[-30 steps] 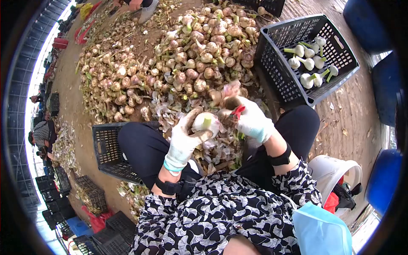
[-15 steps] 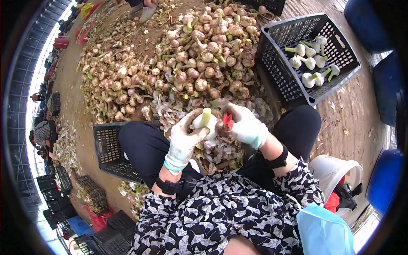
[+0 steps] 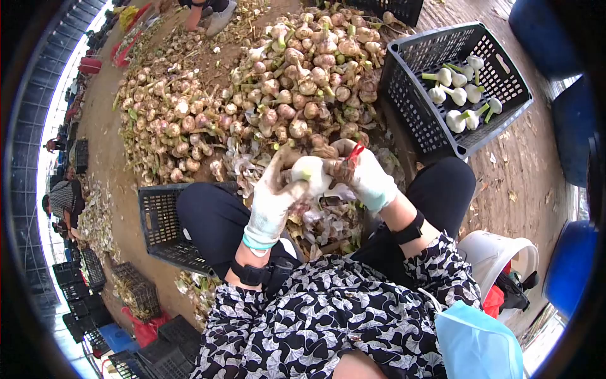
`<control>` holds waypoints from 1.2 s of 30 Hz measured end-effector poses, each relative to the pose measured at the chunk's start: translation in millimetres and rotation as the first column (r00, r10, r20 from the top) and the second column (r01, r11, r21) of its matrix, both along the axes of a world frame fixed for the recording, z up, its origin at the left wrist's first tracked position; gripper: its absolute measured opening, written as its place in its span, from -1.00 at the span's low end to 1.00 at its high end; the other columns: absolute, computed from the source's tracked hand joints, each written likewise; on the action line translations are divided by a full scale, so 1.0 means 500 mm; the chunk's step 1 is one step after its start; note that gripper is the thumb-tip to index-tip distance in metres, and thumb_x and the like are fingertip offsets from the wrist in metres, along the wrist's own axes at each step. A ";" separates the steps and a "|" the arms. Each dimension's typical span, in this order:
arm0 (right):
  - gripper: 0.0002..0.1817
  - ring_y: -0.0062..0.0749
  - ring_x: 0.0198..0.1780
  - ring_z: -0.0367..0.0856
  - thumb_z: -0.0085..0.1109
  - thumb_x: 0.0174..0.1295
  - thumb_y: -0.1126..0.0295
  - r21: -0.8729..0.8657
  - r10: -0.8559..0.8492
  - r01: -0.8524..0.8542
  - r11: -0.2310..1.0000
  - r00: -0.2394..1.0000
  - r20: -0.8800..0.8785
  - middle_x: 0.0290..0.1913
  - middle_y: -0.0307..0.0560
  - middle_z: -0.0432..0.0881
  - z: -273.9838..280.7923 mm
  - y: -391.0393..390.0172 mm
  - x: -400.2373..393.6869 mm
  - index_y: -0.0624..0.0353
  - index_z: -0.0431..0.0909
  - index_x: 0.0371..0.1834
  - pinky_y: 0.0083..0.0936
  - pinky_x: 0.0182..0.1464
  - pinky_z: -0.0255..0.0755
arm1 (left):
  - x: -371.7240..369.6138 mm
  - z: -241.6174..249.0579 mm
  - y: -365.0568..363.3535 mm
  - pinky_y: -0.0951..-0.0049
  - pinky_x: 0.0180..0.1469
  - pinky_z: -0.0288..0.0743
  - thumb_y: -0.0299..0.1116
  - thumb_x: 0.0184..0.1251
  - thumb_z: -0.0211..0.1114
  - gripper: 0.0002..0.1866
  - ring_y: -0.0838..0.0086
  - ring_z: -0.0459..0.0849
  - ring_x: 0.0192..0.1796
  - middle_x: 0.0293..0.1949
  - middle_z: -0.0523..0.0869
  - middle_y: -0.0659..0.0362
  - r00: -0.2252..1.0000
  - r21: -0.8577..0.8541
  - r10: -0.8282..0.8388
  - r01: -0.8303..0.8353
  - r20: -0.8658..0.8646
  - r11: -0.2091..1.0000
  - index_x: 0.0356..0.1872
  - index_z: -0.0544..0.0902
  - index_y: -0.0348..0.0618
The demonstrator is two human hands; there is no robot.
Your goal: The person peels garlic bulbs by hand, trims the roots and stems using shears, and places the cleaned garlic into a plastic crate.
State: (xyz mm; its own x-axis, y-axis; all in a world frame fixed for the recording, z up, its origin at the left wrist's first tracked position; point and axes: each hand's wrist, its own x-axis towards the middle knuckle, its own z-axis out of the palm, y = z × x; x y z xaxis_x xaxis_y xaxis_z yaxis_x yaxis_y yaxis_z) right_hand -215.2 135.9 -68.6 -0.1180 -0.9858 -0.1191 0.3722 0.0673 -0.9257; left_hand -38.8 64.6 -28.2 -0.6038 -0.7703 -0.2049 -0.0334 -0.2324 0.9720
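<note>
In front of my knees, my left hand (image 3: 270, 192), in a dirt-stained white glove, is closed round a garlic bulb (image 3: 310, 174). The bulb looks white and mostly bare, and its cut green stem end faces me. Against the bulb's right side are the fingers of my gloved right hand (image 3: 371, 180). They are closed, with a strip of red (image 3: 356, 153) and something brownish at the fingertips, too blurred to name. Below both hands lies a litter of papery garlic skins (image 3: 325, 224).
Beyond my hands rises a heap of unpeeled garlic (image 3: 303, 82). A black crate (image 3: 424, 107) holding several white bulbs stands at right. Another black crate (image 3: 165, 218) is beside my left knee. A white bucket (image 3: 499, 252) sits by my right hip. Another person's hand (image 3: 194, 20) shows at top.
The bulb has turned so its stem end points more toward me. My right hand has shifted slightly and its fingers lie against the bulb. The other person's hand has moved lower left.
</note>
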 end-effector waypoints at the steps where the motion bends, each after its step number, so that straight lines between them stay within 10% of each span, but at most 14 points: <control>1: -0.75 -0.66 -0.21 0.48 0.23 0.16 0.41 -0.011 -0.094 0.095 0.995 0.992 0.082 -0.25 -0.24 0.53 -0.011 -0.001 0.005 0.29 0.47 -0.16 -0.65 -0.14 0.42 | 0.001 0.005 0.008 0.49 0.06 0.44 -0.47 0.14 0.31 -0.29 0.40 0.56 0.02 0.08 0.52 0.03 0.988 0.154 0.096 -0.077 -0.121 0.985 0.31 0.20 -0.41; 7: -0.79 -0.17 -0.20 0.58 0.21 0.02 0.51 -0.417 -0.287 0.027 0.909 0.765 -0.577 -0.25 0.02 0.57 0.011 -0.002 0.065 0.20 0.48 -0.24 -0.43 -0.13 0.47 | -0.029 -0.022 0.012 0.40 -0.01 0.53 -0.18 0.41 -0.01 -0.61 0.35 0.63 -0.11 -0.14 0.64 0.08 0.860 0.520 0.463 -0.301 -0.214 0.799 0.02 0.51 -0.31; 9: -0.71 -0.09 -0.17 0.57 0.27 -0.06 0.48 -0.118 -0.310 0.304 0.945 0.950 -0.036 -0.22 0.06 0.55 -0.072 -0.030 0.013 0.20 0.48 -0.22 -0.40 -0.06 0.44 | -0.019 -0.045 -0.001 0.26 0.11 0.49 -0.26 0.37 0.05 -0.65 0.25 0.61 0.03 -0.05 0.63 -0.01 0.811 0.601 0.462 -0.178 -0.358 0.779 -0.02 0.54 -0.34; 10: -0.66 -0.07 -0.20 0.59 0.29 -0.05 0.36 -0.082 -0.315 0.325 0.942 0.776 -0.546 -0.26 0.10 0.58 -0.090 -0.019 -0.016 0.21 0.49 -0.19 -0.37 -0.10 0.46 | -0.029 -0.033 0.000 0.27 0.06 0.54 -0.31 0.31 0.06 -0.65 0.23 0.64 0.00 -0.06 0.65 -0.02 0.783 0.623 0.487 -0.168 -0.387 0.764 -0.03 0.55 -0.37; 14: -0.57 -0.51 -0.08 0.52 0.12 0.25 0.39 0.381 0.377 -0.121 0.917 0.578 -0.724 -0.16 -0.13 0.61 -0.155 -0.001 -0.028 0.32 0.38 0.17 -0.59 -0.06 0.43 | -0.010 -0.059 -0.017 0.24 0.00 0.59 -0.37 0.18 0.08 -0.66 0.17 0.68 -0.09 -0.14 0.69 -0.02 0.749 0.719 0.497 -0.040 -0.438 0.694 -0.09 0.59 -0.36; 17: -0.45 -0.31 -0.22 0.60 0.23 0.13 0.29 0.002 -0.116 0.120 0.993 0.959 -0.257 -0.18 0.04 0.62 -0.035 -0.010 -0.006 0.33 0.34 0.14 -0.43 -0.17 0.46 | -0.012 -0.065 -0.016 0.22 -0.08 0.62 -0.35 0.15 0.02 -0.60 0.19 0.69 -0.13 -0.16 0.69 -0.02 0.749 0.774 0.577 -0.138 -0.327 0.617 -0.02 0.56 -0.33; 19: -0.59 -0.48 -0.30 0.52 0.16 0.18 0.35 -0.046 0.062 -0.064 0.997 0.997 -0.051 -0.34 -0.10 0.59 0.019 -0.008 0.014 0.32 0.39 0.05 -0.54 -0.24 0.44 | -0.021 -0.072 -0.011 0.24 -0.14 0.64 -0.36 0.12 0.02 -0.61 0.19 0.70 -0.15 -0.18 0.70 -0.03 0.781 0.689 0.447 -0.029 -0.436 0.724 -0.04 0.57 -0.32; 23: -0.82 -0.20 -0.38 0.58 0.09 0.08 0.47 0.100 -0.094 0.199 0.975 0.775 -0.624 -0.40 0.14 0.56 -0.047 -0.009 -0.002 0.22 0.55 -0.23 -0.40 -0.32 0.41 | -0.005 -0.065 -0.037 0.21 -0.16 0.65 -0.35 0.09 0.10 -0.60 0.18 0.71 -0.19 -0.18 0.71 0.01 0.766 0.794 0.512 -0.003 -0.388 0.607 -0.03 0.59 -0.27; 25: -0.73 -0.04 -0.27 0.63 0.14 0.06 0.41 0.345 0.397 -0.204 0.916 0.582 -0.709 -0.34 0.17 0.60 -0.052 -0.001 -0.043 0.17 0.56 -0.14 -0.32 -0.22 0.47 | 0.012 -0.070 -0.059 0.21 -0.17 0.66 -0.28 0.11 0.15 -0.64 0.17 0.71 -0.18 -0.15 0.71 0.01 0.729 0.802 0.590 -0.096 -0.347 0.590 -0.10 0.60 -0.26; 27: -0.61 -0.02 -0.18 0.61 0.15 0.08 0.38 0.052 0.109 -0.106 0.993 0.660 -0.743 -0.23 0.18 0.60 -0.039 0.005 -0.032 0.21 0.48 0.02 -0.32 -0.12 0.47 | 0.032 -0.112 -0.065 0.22 -0.17 0.65 -0.24 0.13 0.14 -0.70 0.20 0.71 -0.21 -0.19 0.71 0.05 0.898 0.580 0.418 -0.272 -0.133 0.768 -0.20 0.60 -0.21; 29: -0.58 0.03 -0.09 0.57 0.13 0.09 0.39 -0.314 -0.269 0.019 0.949 0.572 -0.775 -0.15 0.21 0.57 -0.013 -0.024 0.014 0.28 0.41 0.05 -0.31 -0.03 0.45 | 0.008 -0.110 -0.061 0.19 -0.20 0.62 -0.22 0.15 0.12 -0.76 0.23 0.69 -0.26 -0.27 0.70 0.10 0.887 0.874 0.442 -0.103 -0.136 0.475 -0.25 0.57 -0.12; 31: -0.62 0.12 -0.08 0.53 0.13 0.05 0.40 -0.256 -0.199 0.025 0.966 0.703 -0.683 -0.19 0.26 0.55 -0.040 -0.027 0.055 0.32 0.41 -0.05 -0.25 0.01 0.42 | -0.014 -0.097 -0.049 0.15 -0.30 0.58 -0.18 0.22 0.02 -0.75 0.21 0.66 -0.29 -0.33 0.68 0.14 0.879 0.847 0.475 -0.221 -0.042 0.483 -0.24 0.59 -0.03; 35: -0.69 0.03 -0.09 0.61 0.05 0.04 0.31 0.610 0.663 -0.261 0.748 0.304 -0.684 -0.22 0.29 0.61 -0.016 -0.024 -0.010 0.27 0.55 -0.19 -0.25 -0.05 0.48 | -0.001 -0.123 -0.128 0.18 -0.19 0.54 -0.16 0.20 0.05 -0.73 0.31 0.65 -0.29 -0.32 0.69 0.14 0.840 0.709 0.540 -0.409 0.047 0.575 -0.24 0.62 -0.05; 36: -0.67 0.02 -0.09 0.61 0.07 0.05 0.28 0.602 0.623 -0.171 0.780 0.312 -0.718 -0.23 0.28 0.61 -0.036 -0.040 -0.024 0.27 0.55 -0.18 -0.26 -0.05 0.49 | -0.036 -0.116 -0.132 0.20 -0.12 0.51 -0.11 0.21 0.09 -0.70 0.32 0.64 -0.24 -0.27 0.68 0.14 0.895 0.318 0.445 -0.429 0.025 0.845 -0.19 0.59 -0.05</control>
State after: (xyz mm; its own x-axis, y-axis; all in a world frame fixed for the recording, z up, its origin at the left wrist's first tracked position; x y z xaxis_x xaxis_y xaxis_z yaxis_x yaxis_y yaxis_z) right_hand -227.0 116.2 -86.7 0.0204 -0.8345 -0.5506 -0.7608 0.3444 -0.5500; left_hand -56.8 -1.3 -86.3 -0.2346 -0.8593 -0.4545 0.1870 -0.4987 0.8463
